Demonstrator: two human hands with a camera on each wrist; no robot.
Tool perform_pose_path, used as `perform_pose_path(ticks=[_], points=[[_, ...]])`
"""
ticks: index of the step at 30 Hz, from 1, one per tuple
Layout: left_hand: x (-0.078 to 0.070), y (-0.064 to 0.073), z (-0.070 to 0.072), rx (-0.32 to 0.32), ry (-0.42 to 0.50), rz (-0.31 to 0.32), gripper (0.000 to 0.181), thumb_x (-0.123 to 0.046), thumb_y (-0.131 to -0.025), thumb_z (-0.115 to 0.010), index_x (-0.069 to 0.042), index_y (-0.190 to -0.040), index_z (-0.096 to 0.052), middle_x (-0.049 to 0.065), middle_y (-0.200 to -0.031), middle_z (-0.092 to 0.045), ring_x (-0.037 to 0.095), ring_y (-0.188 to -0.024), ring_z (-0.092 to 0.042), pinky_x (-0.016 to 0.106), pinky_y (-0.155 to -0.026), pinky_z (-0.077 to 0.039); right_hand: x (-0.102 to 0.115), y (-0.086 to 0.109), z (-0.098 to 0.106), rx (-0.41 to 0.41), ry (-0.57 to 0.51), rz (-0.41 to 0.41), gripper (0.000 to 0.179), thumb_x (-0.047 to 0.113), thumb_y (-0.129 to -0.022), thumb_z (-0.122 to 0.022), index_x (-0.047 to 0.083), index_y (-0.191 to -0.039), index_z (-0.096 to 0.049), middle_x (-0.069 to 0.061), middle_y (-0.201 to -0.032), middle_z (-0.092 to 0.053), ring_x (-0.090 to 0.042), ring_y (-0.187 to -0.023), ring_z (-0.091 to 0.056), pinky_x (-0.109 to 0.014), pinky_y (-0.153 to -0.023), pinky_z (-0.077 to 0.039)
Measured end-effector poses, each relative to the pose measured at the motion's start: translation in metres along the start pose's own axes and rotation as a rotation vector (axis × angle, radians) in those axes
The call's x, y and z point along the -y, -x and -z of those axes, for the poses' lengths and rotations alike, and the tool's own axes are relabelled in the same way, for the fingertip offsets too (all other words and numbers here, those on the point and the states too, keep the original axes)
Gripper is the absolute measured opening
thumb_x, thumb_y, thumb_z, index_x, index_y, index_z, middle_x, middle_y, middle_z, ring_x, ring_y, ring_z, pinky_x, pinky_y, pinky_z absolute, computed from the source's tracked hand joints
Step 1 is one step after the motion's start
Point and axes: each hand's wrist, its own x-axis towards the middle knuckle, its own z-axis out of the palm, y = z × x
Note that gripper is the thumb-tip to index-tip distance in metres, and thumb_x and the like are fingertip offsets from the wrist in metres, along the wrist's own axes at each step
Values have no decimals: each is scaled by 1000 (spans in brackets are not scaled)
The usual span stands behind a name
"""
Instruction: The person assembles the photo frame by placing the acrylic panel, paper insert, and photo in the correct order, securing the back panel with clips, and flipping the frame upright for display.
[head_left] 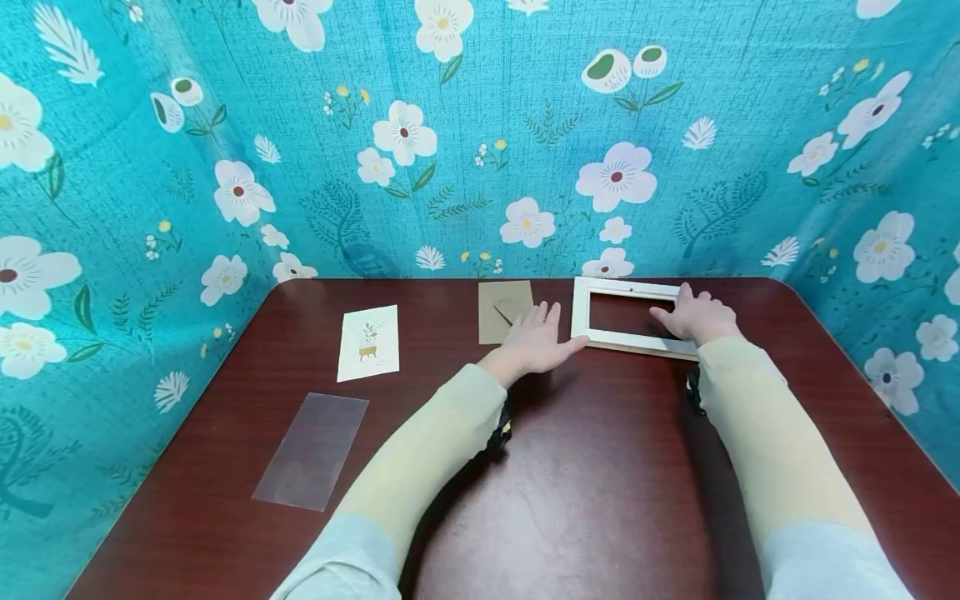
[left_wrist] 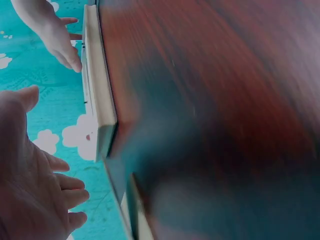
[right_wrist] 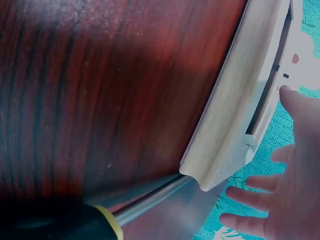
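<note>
A white rectangular picture frame [head_left: 637, 340] lies at the back right of the table, its inner opening showing dark wood. My left hand [head_left: 534, 340] is spread, its thumb near the frame's left front corner and its fingers over a kraft-brown envelope [head_left: 495, 312]. At the frame's right end hovers my right hand [head_left: 699, 317], fingers apart and thumb over the opening; contact is unclear. In the right wrist view, those fingers [right_wrist: 255, 200] are extended beside the frame [right_wrist: 225, 105]. Neither hand grips anything.
A card with a potted-plant print [head_left: 369, 343] lies at the back left, a clear plastic sheet [head_left: 311, 450] in front of it. What looks like a screwdriver [right_wrist: 150, 200] points at the frame's corner in the right wrist view. A floral curtain [head_left: 465, 167] hangs behind the table.
</note>
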Motion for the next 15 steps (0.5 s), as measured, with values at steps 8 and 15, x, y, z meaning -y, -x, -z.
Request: perform_pose_path(ticks=[8,15], points=[[-13,-12,-13,22,316,20,79,-52,-100,-41,2,-152,-17,16,-157,-22,23,-145,-19,30,-113,-20,5,6,-1,-18,23,-80,87,44,-101,-40,-26,-138,-6,-49,-133,-26,-58,-123,-32,-61,-99,-35],[-19,-19,-18,-12,471,55,73,-41,-101,-47,3,-152,-19,15,-156,-25,21,-143,-24,28,-111,-23,4,9,1,0,41,-107,78,41,-101,-41,-29,-131,-23,-47,-131,-31,-55,-118,-41,-58,-92,-43]])
